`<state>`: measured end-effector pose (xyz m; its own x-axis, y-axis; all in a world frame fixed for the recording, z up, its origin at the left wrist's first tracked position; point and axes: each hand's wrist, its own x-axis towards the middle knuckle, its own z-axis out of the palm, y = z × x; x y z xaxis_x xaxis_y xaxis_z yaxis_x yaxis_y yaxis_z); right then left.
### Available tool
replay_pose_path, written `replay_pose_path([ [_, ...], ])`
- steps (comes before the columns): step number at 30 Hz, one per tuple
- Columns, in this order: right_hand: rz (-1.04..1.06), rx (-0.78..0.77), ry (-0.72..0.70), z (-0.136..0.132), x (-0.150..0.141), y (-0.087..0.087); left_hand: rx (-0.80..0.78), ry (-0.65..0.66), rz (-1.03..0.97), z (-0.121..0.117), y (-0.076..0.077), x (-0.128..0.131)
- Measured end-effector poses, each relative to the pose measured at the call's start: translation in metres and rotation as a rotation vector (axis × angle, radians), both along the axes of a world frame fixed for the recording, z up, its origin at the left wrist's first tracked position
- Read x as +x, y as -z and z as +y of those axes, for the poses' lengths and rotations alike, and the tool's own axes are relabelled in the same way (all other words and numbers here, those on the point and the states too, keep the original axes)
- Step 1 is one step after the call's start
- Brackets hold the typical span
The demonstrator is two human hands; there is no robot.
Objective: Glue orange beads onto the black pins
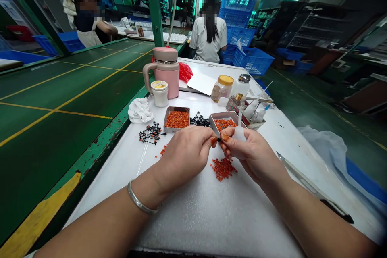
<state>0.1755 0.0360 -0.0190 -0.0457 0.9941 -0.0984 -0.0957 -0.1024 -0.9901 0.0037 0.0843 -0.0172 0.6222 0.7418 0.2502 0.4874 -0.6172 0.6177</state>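
My left hand [190,145], with a bangle on its wrist, is closed in a pinch on a small black piece [218,140]. Opposite it, my right hand [256,149] holds a white squeeze bottle [240,132] whose thin nozzle points upward. Its thumb and fingertips also meet at the black piece, and they are stained orange. Just below the hands lies a loose pile of small orange beads [223,169]. Behind them stand two shallow trays, a left tray [173,130] and a right tray [225,115], both with orange beads inside. Black stemmed parts [151,133] lie left of the trays.
A pink mug [171,76], a white tub [159,96] and a crumpled white cloth [140,111] stand at the left. Jars [223,86] and small bottles [254,109] crowd the back right. A utility knife [314,189] lies at right. Two people sit beyond; a green conveyor [69,96] runs alongside.
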Motion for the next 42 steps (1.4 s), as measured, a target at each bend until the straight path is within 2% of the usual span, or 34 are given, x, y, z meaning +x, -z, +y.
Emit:
replay_pose_path([
  [4,0.081,-0.033,0.032,-0.001,-0.004,0.001,0.073,-0.035,0.058,-0.002,0.001,0.001],
  [11,0.106,-0.025,0.079,0.0,-0.008,0.004,0.195,-0.063,0.114,-0.005,0.002,0.002],
  [24,0.066,0.111,0.227,-0.007,-0.022,0.015,0.18,-0.089,-0.012,-0.009,0.004,0.003],
  [34,0.053,0.173,0.312,-0.01,-0.028,0.018,-0.046,-0.102,-0.102,-0.01,0.002,0.007],
  [38,0.0,0.256,0.371,-0.011,-0.025,0.015,-0.307,-0.09,-0.219,-0.006,-0.001,0.005],
  [42,-0.185,0.403,0.419,-0.012,-0.019,0.006,-0.681,0.034,-0.434,-0.002,-0.002,0.004],
])
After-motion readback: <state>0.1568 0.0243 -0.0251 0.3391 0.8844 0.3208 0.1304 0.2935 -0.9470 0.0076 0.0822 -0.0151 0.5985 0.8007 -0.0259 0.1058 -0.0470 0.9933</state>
